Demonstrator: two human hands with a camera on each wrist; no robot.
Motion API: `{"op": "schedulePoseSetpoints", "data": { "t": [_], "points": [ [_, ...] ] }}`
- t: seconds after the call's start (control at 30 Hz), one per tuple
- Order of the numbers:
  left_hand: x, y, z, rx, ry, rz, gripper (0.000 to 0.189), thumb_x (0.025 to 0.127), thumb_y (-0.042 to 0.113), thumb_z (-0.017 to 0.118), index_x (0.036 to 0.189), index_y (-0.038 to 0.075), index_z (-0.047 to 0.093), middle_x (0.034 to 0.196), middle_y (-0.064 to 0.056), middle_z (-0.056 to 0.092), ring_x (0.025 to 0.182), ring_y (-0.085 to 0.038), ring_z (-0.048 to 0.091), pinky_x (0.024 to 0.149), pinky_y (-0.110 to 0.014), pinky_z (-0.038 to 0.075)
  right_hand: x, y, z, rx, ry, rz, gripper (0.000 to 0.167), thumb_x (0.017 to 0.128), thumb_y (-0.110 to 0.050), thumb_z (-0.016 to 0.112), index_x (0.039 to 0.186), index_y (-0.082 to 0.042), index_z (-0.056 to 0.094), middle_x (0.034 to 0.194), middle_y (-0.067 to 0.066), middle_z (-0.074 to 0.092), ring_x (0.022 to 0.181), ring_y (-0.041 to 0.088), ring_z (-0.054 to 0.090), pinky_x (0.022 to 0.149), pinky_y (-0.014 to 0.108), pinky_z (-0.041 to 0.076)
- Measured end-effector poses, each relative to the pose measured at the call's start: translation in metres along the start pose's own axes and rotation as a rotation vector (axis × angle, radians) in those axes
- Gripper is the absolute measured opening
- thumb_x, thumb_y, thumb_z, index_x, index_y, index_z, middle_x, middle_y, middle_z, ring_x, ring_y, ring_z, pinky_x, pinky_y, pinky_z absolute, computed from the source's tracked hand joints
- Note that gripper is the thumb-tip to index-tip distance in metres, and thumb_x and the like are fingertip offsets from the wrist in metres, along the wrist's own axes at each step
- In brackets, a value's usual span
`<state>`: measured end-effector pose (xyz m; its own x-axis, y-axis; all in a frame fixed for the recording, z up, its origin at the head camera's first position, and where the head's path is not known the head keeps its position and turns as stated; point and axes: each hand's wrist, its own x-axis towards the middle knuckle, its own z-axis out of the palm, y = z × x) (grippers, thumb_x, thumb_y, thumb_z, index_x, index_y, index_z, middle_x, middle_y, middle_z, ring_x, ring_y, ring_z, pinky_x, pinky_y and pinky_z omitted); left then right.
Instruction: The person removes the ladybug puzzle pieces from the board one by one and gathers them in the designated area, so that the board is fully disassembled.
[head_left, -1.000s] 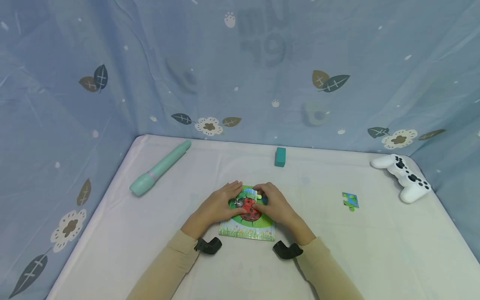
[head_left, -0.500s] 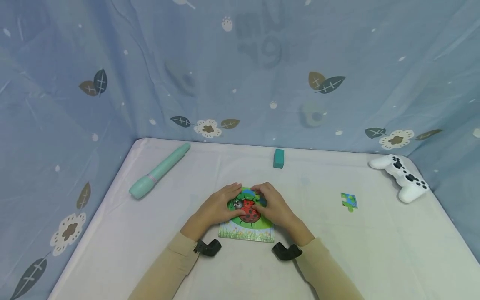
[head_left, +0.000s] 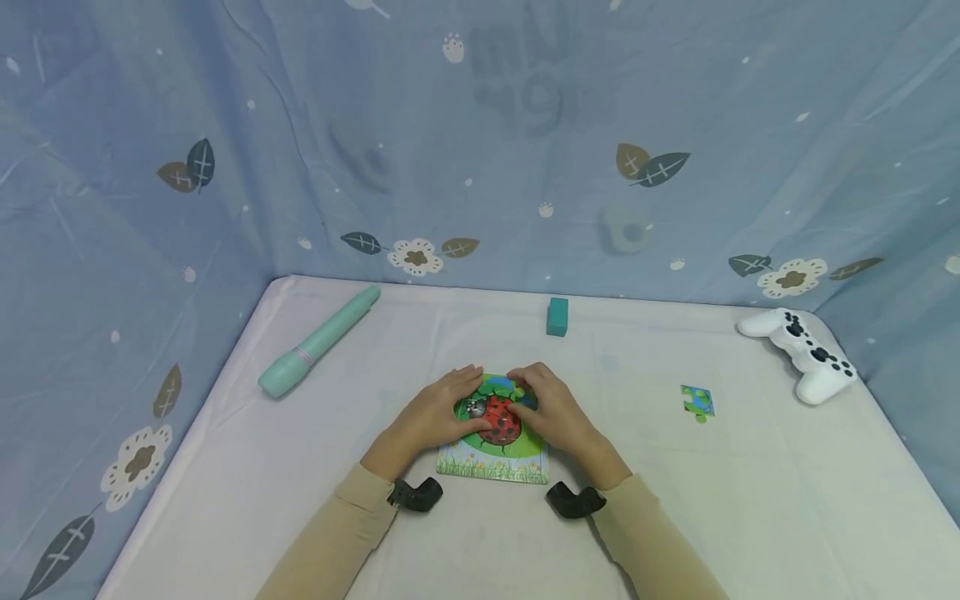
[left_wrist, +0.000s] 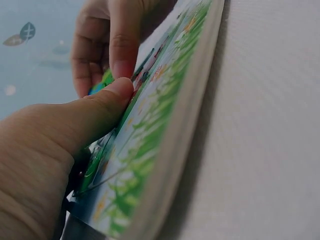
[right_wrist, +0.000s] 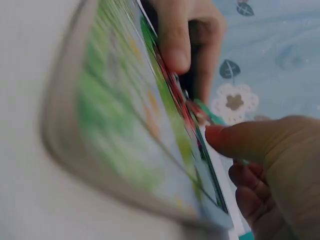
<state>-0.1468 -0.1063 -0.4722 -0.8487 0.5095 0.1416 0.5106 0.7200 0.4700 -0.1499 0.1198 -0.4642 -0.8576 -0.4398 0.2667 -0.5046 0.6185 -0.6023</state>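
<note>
A ladybug jigsaw puzzle (head_left: 491, 467) in a flat board lies on the white table in front of me. My left hand (head_left: 438, 410) grips its left side, the thumb lying on the picture by the ladybug and the fingers toward the far left edge. My right hand (head_left: 553, 407) pinches a puzzle piece (left_wrist: 101, 82) over the upper right part of the board. In the right wrist view, the thumb tip presses on a piece that stands tilted up from the picture. A dark patch of the board shows under the right fingers. Another loose puzzle piece (head_left: 699, 402) lies farther right.
A white game controller (head_left: 810, 354) lies at the back right. A small teal box (head_left: 557, 317) stands near the back edge, and a mint-green microphone-shaped object (head_left: 318, 342) lies at the back left. Patterned blue cloth (head_left: 480, 150) hangs behind the table.
Half a second ago the right hand's piece lay closer down on the picture; now the right hand has shifted slightly right and the dark patch shows again. The left hand stays put.
</note>
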Motion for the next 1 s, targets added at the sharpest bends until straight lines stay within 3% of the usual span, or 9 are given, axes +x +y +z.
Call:
{"op": "schedulePoseSetpoints", "data": {
  "t": [0.27, 0.47, 0.8, 1.0],
  "points": [
    [0.001, 0.0, -0.001, -0.007, -0.004, -0.016, 0.078, 0.079, 0.053, 0.07, 0.139, 0.008, 0.049, 0.147, -0.004, 0.044, 0.138, -0.025, 0.038, 0.113, -0.041, 0.034, 0.001, 0.007, -0.019, 0.019, 0.045, 0.071, 0.042, 0.081, -0.015, 0.076, 0.119, -0.005, 0.06, 0.104, 0.006, 0.059, 0.092, 0.016, 0.058, 0.079, 0.034, 0.055],
    [-0.001, 0.003, -0.003, -0.022, -0.018, -0.03, 0.079, 0.079, 0.054, 0.07, 0.139, 0.008, 0.048, 0.148, -0.004, 0.042, 0.138, -0.025, 0.037, 0.113, -0.041, 0.034, -0.005, 0.017, -0.036, 0.055, 0.078, 0.073, 0.043, 0.08, -0.013, 0.076, 0.12, -0.005, 0.061, 0.105, 0.007, 0.06, 0.095, 0.019, 0.058, 0.078, 0.037, 0.055],
    [-0.001, 0.004, 0.001, -0.024, -0.026, -0.031, 0.081, 0.079, 0.055, 0.069, 0.14, 0.008, 0.046, 0.149, -0.004, 0.042, 0.139, -0.025, 0.036, 0.113, -0.041, 0.033, -0.039, 0.049, -0.079, -0.015, 0.094, 0.114, 0.041, 0.08, -0.012, 0.076, 0.119, -0.006, 0.063, 0.107, 0.006, 0.062, 0.095, 0.018, 0.058, 0.079, 0.038, 0.055],
    [-0.001, 0.002, -0.001, -0.043, -0.029, -0.043, 0.08, 0.078, 0.051, 0.071, 0.14, 0.007, 0.046, 0.149, -0.005, 0.041, 0.139, -0.026, 0.035, 0.114, -0.042, 0.032, -0.061, 0.069, -0.104, -0.073, 0.068, 0.193, 0.041, 0.082, -0.015, 0.074, 0.12, -0.005, 0.062, 0.107, 0.008, 0.062, 0.096, 0.021, 0.059, 0.083, 0.035, 0.054]
  ]
}}
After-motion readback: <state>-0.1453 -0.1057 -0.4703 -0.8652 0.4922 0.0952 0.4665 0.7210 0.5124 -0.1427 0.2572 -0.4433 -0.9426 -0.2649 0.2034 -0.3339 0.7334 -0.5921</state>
